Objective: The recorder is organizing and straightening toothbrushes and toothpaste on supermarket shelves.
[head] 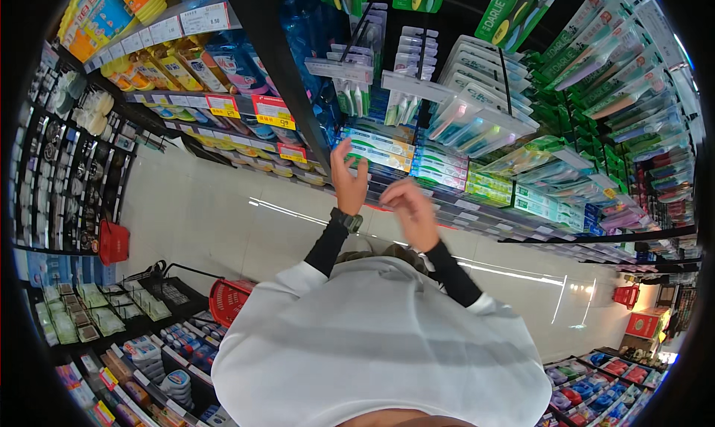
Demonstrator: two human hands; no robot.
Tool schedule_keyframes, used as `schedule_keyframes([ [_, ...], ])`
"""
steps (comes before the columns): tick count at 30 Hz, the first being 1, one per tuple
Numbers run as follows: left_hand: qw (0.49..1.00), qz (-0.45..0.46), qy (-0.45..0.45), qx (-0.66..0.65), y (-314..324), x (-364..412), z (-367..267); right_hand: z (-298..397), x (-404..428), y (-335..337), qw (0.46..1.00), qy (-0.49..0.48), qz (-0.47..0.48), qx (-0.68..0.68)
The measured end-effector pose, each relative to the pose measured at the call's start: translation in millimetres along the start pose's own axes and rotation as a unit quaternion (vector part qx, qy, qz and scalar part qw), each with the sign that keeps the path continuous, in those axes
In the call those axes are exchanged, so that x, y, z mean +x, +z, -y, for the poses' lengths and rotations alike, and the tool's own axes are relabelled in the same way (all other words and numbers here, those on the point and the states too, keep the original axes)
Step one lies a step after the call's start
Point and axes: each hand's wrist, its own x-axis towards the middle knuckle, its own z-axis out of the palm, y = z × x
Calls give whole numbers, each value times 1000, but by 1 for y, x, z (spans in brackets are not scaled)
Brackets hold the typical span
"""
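Note:
My left hand [349, 180], with a dark watch [346, 220] on the wrist, is raised at the front of the shelf, its fingers apart beside a stack of blue and orange toothpaste boxes [382, 150]. Whether the fingertips touch the boxes cannot be told. My right hand [410, 212] is blurred, its fingers bent, in front of the shelf edge; nothing shows in it. To the right of that stack lie pink and blue toothpaste boxes [441, 167] and yellow-green boxes [489, 188]. Packaged toothbrushes [480, 103] hang on hooks above them.
Bottles of liquid cleaner [234, 64] fill shelves at the upper left, behind a dark upright [279, 64]. A red shopping basket [229, 301] is at my left side, another red basket [114, 243] farther left. Pale tiled floor [212, 203] runs below the shelves.

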Motion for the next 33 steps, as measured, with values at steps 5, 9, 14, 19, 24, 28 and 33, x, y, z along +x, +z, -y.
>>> schedule_keyframes([
  [5,996,8,-73,-55,-2,-35,13,135,87,-54,946,-200,27,-254],
  [9,992,42,-90,-80,13,-51,16,160,157,-56,916,-202,64,-340],
  [14,991,76,-73,-88,26,-48,0,120,270,-30,767,-24,227,-599],
  [19,989,70,-78,-101,19,-50,-3,43,318,-10,694,-114,160,-692],
  [24,988,101,-68,-99,10,-51,-12,-64,434,-45,699,-50,12,-714],
  [28,985,120,-87,-91,3,-55,-4,-93,476,-87,669,-232,98,-699],
  [33,984,126,-102,-78,-4,-53,5,-130,497,-71,744,-179,98,-636],
])
